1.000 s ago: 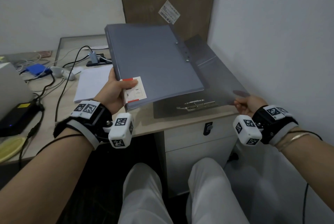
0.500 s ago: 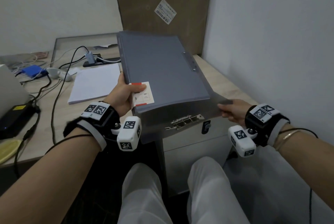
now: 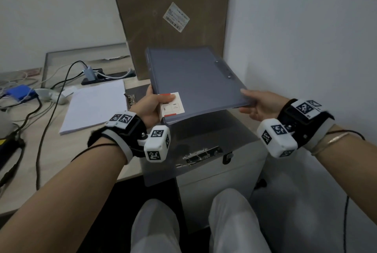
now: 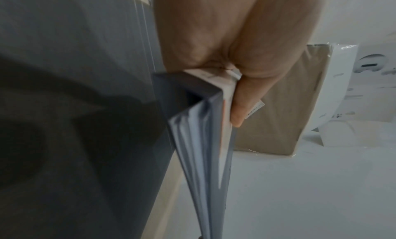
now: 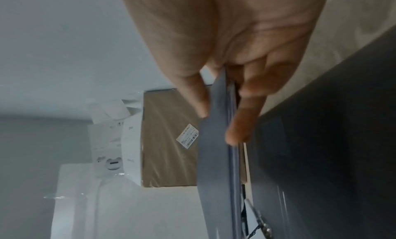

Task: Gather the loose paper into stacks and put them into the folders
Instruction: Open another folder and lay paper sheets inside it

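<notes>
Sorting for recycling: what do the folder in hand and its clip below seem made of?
The folder looks like thin grey plastic, matte and slightly translucent; its covers flex and fan in the left hand. The clip looks like shiny metal, with bright glints. The right hand holds the other edge.

A light wood table [image 3: 85,146] runs along the wall. A white paper stack [image 3: 95,105] lies flat on it, with an open grey folder [image 3: 206,140] showing its metal clip beside it at the near right corner. Further left lie black cables [image 3: 49,105], a blue device [image 3: 19,93] and a power strip [image 3: 108,76]; a brown cardboard box [image 3: 169,17] stands upright at the back.
</notes>
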Demonstrator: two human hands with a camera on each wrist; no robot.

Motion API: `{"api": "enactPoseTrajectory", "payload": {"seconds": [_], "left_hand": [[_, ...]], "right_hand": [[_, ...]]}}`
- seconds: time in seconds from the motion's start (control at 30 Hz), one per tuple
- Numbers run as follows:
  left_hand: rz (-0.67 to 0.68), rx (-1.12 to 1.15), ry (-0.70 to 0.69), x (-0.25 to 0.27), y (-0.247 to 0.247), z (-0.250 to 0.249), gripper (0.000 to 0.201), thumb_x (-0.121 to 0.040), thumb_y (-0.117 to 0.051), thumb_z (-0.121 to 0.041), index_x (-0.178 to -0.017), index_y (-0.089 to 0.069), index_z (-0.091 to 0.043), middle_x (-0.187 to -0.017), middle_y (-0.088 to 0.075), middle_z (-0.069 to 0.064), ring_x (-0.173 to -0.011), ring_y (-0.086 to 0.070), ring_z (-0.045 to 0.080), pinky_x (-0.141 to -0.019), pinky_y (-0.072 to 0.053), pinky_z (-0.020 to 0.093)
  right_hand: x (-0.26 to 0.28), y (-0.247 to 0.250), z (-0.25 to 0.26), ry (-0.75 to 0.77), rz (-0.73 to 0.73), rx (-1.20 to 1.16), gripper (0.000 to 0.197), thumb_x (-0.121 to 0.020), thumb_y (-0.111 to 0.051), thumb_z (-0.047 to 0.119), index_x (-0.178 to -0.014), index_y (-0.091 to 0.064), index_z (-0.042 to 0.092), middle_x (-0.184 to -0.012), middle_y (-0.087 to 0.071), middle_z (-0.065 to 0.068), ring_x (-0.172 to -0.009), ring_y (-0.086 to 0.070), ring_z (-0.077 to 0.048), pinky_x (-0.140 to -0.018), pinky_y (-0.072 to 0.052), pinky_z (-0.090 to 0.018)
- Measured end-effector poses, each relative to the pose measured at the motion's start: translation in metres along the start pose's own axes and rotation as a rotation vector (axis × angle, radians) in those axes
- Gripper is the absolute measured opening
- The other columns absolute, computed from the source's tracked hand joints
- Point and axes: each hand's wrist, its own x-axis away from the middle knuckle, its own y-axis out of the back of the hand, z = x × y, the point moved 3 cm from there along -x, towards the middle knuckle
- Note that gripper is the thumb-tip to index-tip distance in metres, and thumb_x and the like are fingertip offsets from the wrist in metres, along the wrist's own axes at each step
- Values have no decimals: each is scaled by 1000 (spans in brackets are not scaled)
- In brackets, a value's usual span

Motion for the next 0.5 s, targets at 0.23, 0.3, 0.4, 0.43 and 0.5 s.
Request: {"api": "enactPoseTrajectory", "payload": {"seconds": [0.23, 0.3, 0.4, 0.43, 0.5], "left_hand": [[-1, -34, 109, -60, -33, 7, 68, -86, -53, 15, -138, -31, -23, -124, -58, 12, -87, -65, 32, -50, -57, 43], [-1, -71, 162, -83, -43, 10, 69, -85, -56, 14, -137, -32, -24, -127, -57, 13, -89, -65, 33, -51, -57, 47], [-22, -145, 228, -116, -56, 14, 62, -84, -60, 12, -131, -35, -20, -125, -59, 13, -98, -64, 37, -61, -52, 54], [-36, -175, 243, -126, -58, 16, 57, -84, -61, 10, -129, -38, -16, -120, -62, 13, -102, -64, 37, -65, -51, 55], [-37, -282, 286, -145, -61, 23, 45, -84, -65, 3, -124, -48, -9, -97, -73, 11, -92, -70, 32, -75, -55, 51]], "right_hand": [[-47, 33, 17, 111, -227, 95, 12, -95, -45, 0, -100, -52, 9, -71, -46, -4, -38, -48, -5, -30, -25, -10], [-63, 49, 21, 106, -293, 124, 16, -95, -45, 0, -108, -50, 8, -70, -45, -6, -49, -43, -11, -29, -26, -11], [-90, 70, 25, 67, -337, 124, 16, -95, -43, -1, -102, -53, 10, -70, -43, -7, -51, -36, -12, -28, -24, -13], [-99, 77, 25, 46, -350, 135, 15, -94, -44, -1, -97, -53, 11, -69, -43, -8, -50, -35, -12, -28, -24, -14], [-116, 88, 25, 0, -383, 181, 13, -93, -46, 1, -101, -54, 9, -65, -43, -9, -47, -32, -13, -30, -24, -15]]}}
